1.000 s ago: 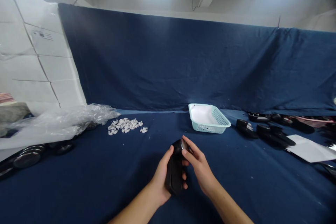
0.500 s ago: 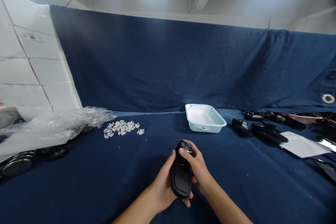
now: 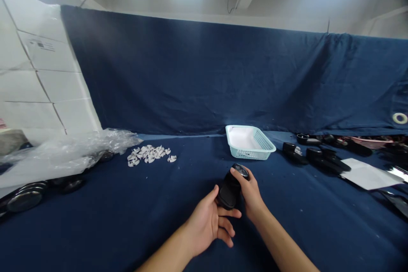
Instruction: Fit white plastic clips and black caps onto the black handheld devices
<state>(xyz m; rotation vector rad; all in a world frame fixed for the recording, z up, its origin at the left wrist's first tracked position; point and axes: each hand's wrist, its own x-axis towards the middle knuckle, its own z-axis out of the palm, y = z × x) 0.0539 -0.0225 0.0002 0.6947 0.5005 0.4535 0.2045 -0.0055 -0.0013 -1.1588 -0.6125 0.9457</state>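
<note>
Right grip (image 3: 251,191): mine, closed around the upper end of a black device (image 3: 228,195), thumb by its round, shiny top.
Left grip (image 3: 208,223): mine, half open, fingers spread at the device's lower end; contact unclear.
Black device: tilted, held above the blue-covered worktop (image 3: 102,229).
White pieces (image 3: 149,153): scattered pile, farther left.
Pale blue basket (image 3: 251,154): beyond my hands.

A black plastic part (image 3: 228,194) with a round, glossy end is gripped by the right hand (image 3: 253,194). Its lower end is located at the thumb and index finger of the spread left hand (image 3: 207,226). Small white pieces (image 3: 148,153) are piled on the blue cloth (image 3: 121,221), left of a light-blue basket (image 3: 250,154).
</note>
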